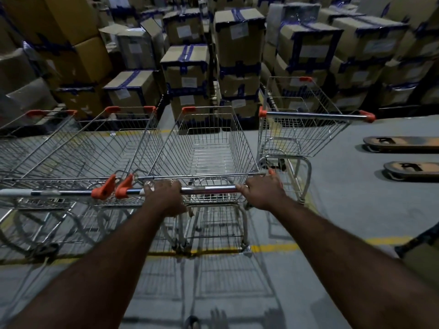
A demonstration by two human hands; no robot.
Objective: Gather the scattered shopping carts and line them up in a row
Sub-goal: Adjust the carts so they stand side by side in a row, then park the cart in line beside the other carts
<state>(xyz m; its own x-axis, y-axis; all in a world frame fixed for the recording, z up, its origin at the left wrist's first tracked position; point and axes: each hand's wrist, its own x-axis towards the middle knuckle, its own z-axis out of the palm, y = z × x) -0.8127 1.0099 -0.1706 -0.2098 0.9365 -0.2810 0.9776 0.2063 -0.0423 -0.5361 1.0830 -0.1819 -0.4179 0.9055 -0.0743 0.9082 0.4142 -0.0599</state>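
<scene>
The handle (209,189) of the middle cart (206,148) is gripped by both hands; the left hand (166,198) is laid over the bar near its left end, its fingers (164,186) curled round it; the right hand (262,193) is closed round the bar's right end. The cart is stood on the grey floor (356,205), its rear wheels at a yellow line (273,248). A second cart (95,150) is parked just beside it on the left, the orange handle ends of the two almost touching; a third cart (28,143) is seen further left, partly cut off by the frame edge. A fourth cart (301,134) is set further forward on the right, near the middle cart's front right corner, out of line with the others. Taped boxes (187,65) are stacked beyond the carts; two flat forks (403,143) are laid on the floor at the right.
</scene>
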